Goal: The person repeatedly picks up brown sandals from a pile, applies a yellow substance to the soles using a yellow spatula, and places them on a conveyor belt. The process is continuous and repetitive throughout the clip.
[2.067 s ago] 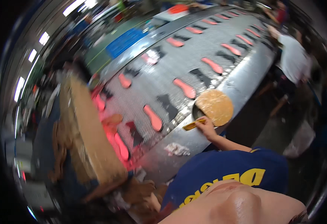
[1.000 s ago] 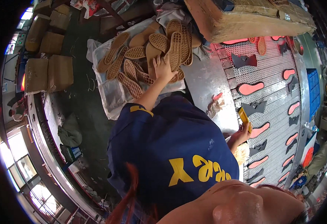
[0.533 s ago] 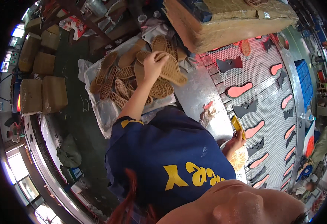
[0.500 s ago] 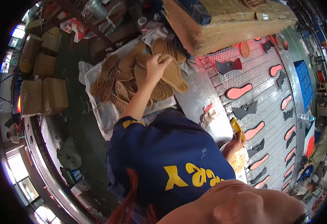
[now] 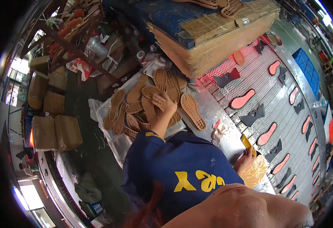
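Dark green flooring [image 5: 82, 93] runs along the left of a cluttered workshop, where brown cardboard boxes [image 5: 44, 133] stand stacked, 2 of them side by side at the front. Across the right side stretches a mesh conveyor [image 5: 275, 102] carrying rows of pink sole-shaped pieces [image 5: 243, 99] and black cut pieces [image 5: 253, 116], with a blue crate [image 5: 306, 69] beyond its far edge. At its upper end sits a bulky cover with a cardboard front [image 5: 231, 45], and a few more soles lie on top. Alongside the near edge runs a metal ledge [image 5: 212, 106]; 1 brown sole [image 5: 193, 111] lies there, tread side up, near a crumpled pale scrap [image 5: 218, 133]. Just left of that sole, the heap of brown soles [image 5: 135, 107] rests overlapping on clear plastic sheeting [image 5: 102, 119]. Over this heap lies the left hand [image 5: 165, 103], fingers extended and touching the soles; whether it grips any of them cannot be told. Near the lower part of the ledge, the right hand [image 5: 245, 157] grasps a yellow-handled tool [image 5: 246, 141], just beside a round, orange-tan, film-like cover [image 5: 256, 173].
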Motion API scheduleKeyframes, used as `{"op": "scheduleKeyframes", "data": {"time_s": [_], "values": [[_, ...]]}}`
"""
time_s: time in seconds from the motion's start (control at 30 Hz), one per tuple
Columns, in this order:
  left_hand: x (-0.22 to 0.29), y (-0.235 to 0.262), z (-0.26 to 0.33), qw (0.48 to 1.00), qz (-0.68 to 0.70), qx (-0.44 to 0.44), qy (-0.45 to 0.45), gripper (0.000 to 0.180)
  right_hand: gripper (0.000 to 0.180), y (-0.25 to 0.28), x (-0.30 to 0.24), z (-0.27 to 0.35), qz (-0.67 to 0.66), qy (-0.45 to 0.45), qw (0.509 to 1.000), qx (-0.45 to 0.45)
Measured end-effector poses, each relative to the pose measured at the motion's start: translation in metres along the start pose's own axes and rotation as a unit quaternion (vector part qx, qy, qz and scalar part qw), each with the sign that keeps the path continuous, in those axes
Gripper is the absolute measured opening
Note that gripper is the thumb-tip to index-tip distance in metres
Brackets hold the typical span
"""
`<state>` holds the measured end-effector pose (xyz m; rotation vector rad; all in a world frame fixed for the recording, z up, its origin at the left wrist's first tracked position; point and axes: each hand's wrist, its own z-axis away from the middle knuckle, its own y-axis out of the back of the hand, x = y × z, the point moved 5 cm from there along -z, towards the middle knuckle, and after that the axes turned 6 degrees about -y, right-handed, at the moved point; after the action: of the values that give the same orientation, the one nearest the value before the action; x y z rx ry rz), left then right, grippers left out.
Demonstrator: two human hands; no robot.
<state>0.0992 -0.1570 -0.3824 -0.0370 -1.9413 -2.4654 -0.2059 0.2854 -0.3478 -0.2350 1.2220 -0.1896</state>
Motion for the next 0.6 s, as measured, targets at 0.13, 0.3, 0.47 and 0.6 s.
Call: {"op": "scheduleKeyframes", "data": {"time_s": [0.13, 0.3, 0.47, 0.6], "values": [[-0.010, -0.004, -0.004, 0.994, 0.088, -0.044, 0.050, 0.096, 0.021, 0.022, -0.007, -0.002, -0.003, 0.007, 1.000, 0.016], [-0.058, 0.041, -0.038, 0.921, 0.342, 0.043, 0.181, 0.084, 0.021, 0.038, -0.010, -0.008, -0.033, 0.025, 0.999, 0.016], [-0.016, 0.089, -0.007, 0.864, 0.497, -0.076, 0.005, 0.067, 0.016, 0.051, -0.003, -0.007, -0.036, 0.007, 0.998, 0.045], [0.039, 0.059, 0.058, 0.637, 0.650, -0.396, -0.124, 0.078, 0.024, 0.037, -0.004, 0.000, -0.030, 0.020, 0.999, 0.030]]}}
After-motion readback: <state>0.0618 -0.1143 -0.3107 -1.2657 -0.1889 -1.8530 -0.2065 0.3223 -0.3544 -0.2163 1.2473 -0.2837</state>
